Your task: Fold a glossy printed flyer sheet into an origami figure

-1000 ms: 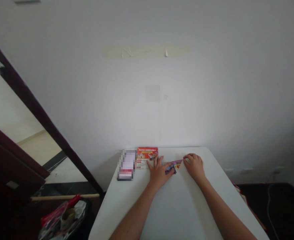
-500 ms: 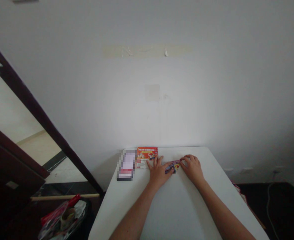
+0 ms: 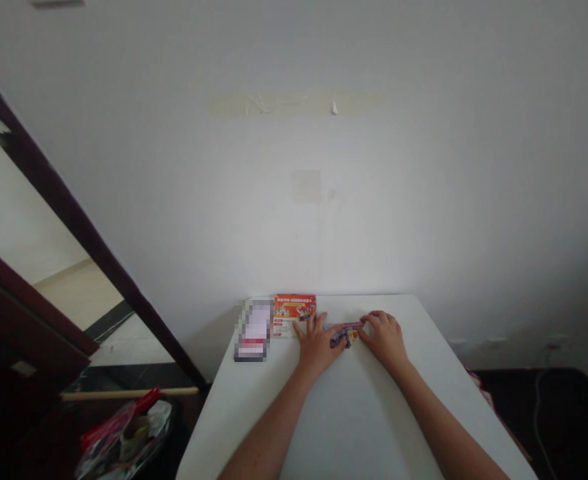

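Pale grey wall [image 3: 424, 167] backs our white table [image 3: 359, 420], where a small folded printed paper [image 3: 353, 337] lies, purple-blue with a yellow patch and pinkish upper edge. Our left hand [image 3: 318, 345], fingers spread, touches one end; our right hand [image 3: 387, 338] bends fingers at the other, pinching or not we cannot tell.

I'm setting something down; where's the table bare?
Largest bare patch: the white tabletop between left forearm and right forearm. Smaller: left of left forearm, and right of the right hand. Crowded: far left to middle, with pixelated rectangular screen, red-and-white printed card, left hand, colourful folded paper.
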